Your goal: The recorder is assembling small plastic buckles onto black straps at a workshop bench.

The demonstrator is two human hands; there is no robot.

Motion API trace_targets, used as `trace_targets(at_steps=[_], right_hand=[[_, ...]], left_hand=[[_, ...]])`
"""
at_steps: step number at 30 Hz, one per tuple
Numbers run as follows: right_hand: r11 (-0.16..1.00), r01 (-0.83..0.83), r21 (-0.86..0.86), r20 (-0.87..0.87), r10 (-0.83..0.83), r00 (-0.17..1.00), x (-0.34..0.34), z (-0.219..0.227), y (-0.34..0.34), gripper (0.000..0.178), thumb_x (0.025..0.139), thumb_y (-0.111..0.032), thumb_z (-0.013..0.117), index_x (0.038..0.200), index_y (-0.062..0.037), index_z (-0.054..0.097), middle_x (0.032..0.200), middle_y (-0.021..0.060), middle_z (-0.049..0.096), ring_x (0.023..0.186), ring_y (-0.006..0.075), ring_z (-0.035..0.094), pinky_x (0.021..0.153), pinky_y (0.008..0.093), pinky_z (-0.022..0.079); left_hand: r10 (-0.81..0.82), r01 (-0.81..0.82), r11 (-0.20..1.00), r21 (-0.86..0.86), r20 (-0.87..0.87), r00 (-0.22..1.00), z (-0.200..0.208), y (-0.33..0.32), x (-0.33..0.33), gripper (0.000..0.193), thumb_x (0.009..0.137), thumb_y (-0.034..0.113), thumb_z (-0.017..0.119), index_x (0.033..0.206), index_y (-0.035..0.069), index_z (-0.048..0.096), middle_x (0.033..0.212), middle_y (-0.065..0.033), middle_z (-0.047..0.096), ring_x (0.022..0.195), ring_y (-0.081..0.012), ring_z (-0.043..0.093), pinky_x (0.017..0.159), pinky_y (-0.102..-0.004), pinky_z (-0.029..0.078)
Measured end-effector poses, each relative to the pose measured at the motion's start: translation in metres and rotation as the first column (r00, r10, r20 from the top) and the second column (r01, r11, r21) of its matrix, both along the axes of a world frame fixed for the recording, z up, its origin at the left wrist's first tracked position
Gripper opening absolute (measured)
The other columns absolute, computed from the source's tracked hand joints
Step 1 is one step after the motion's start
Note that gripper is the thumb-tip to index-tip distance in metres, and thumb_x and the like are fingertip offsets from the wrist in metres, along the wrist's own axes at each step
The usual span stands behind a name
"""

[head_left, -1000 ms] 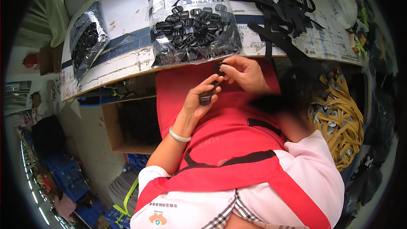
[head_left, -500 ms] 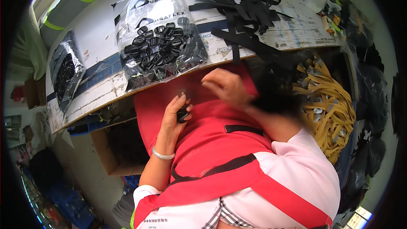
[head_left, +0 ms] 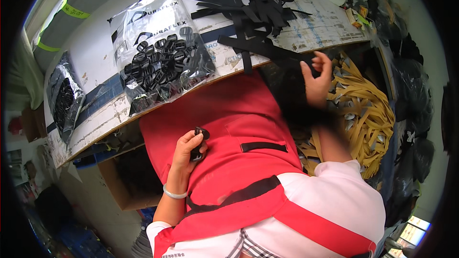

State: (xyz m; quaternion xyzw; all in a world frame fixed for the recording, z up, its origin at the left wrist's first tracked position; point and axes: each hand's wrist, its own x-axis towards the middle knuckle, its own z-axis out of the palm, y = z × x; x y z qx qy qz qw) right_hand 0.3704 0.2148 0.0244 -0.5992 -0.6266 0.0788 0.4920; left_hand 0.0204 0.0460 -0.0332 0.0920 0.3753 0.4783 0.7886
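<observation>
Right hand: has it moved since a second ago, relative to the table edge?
Yes. The right hand left the left hand and buckle, moving right along the table edge to the black straps.

A: What colour is the buckle at seven o'clock?

B: Black, against a red apron with a black pocket band.

A: And up at eleven?

B: A clear bag of black buckles on the white bench, which has a dark blue stripe.

A: At twelve?

B: Black straps. At three o'clock, yellow webbing. The sleeves are pale pink.
</observation>
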Motion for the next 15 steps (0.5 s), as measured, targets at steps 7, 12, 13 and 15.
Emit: trace_targets(at_steps=[7,12,13,15], right_hand=[[0.843,-0.392,-0.367,-0.826,-0.103,0.554,0.028,-0.051,0.0,0.027,0.087,-0.021,0.073,0.103,-0.0038,0.059,0.076,-0.0014,0.059,0.064,0.0075,0.055,0.063,0.0212,0.046],[0.907,-0.362,-0.213,-0.782,0.064,0.62,-0.021,-0.065,0.051,0.023,0.091,-0.024,0.068,0.081,-0.0044,0.062,0.077,0.0014,0.063,0.068,0.0078,0.057,0.064,0.0223,0.046],[0.903,-0.383,-0.196,-0.753,0.112,0.648,-0.033,-0.056,0.06,0.024,0.091,-0.024,0.068,0.08,-0.0041,0.062,0.076,0.0017,0.062,0.068,0.0079,0.057,0.064,0.0226,0.045],[0.874,-0.451,-0.183,-0.681,0.217,0.699,-0.054,-0.038,0.081,0.021,0.091,-0.021,0.068,0.08,-0.0043,0.062,0.073,0.0014,0.062,0.066,0.0079,0.056,0.063,0.0224,0.044]], left_hand=[[-0.045,0.046,0.999,0.003,-0.151,0.988,0.007,0.002,0.006,0.014,0.089,0.016,0.067,0.093,0.003,0.064,0.075,-0.0009,0.058,0.061,-0.0101,0.052,0.056,-0.0234,0.041],[-0.042,0.05,0.998,0.024,-0.254,0.966,0.01,0.001,0.013,0.014,0.089,0.017,0.067,0.091,0.003,0.063,0.07,-0.0007,0.057,0.06,-0.0088,0.05,0.054,-0.0218,0.039],[-0.053,0.065,0.997,0.035,-0.274,0.96,0.01,0.0,0.012,0.014,0.088,0.015,0.067,0.092,0.002,0.064,0.072,-0.0004,0.058,0.061,-0.0086,0.051,0.054,-0.0217,0.039],[-0.066,0.083,0.995,0.047,-0.295,0.953,0.011,-0.001,0.011,0.013,0.087,0.013,0.068,0.092,0.002,0.066,0.073,-0.0001,0.059,0.062,-0.0085,0.052,0.055,-0.0217,0.039]])
